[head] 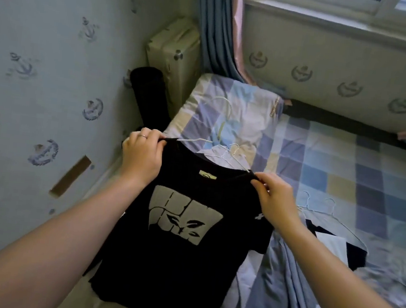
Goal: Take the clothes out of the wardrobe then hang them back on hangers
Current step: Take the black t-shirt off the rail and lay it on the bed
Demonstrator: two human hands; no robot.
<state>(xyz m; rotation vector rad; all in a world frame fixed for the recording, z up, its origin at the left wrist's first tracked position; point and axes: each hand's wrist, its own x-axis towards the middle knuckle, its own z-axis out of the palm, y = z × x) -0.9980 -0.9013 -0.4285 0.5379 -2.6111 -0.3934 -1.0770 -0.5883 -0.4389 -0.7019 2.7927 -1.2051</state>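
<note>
My left hand (142, 157) and right hand (276, 202) pinch the black T-shirt (183, 227) onto the white hanger (191, 140); next I'd pull it straight.

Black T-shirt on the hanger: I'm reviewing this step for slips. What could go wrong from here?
1. The left hand and right hand pinch only the shoulder edges of the black T-shirt. The wire hanger looks barely seated, so a shoulder might slide off.
2. Spare hangers lie on the bed close beside it, so lifting could perhaps snag one.
</note>
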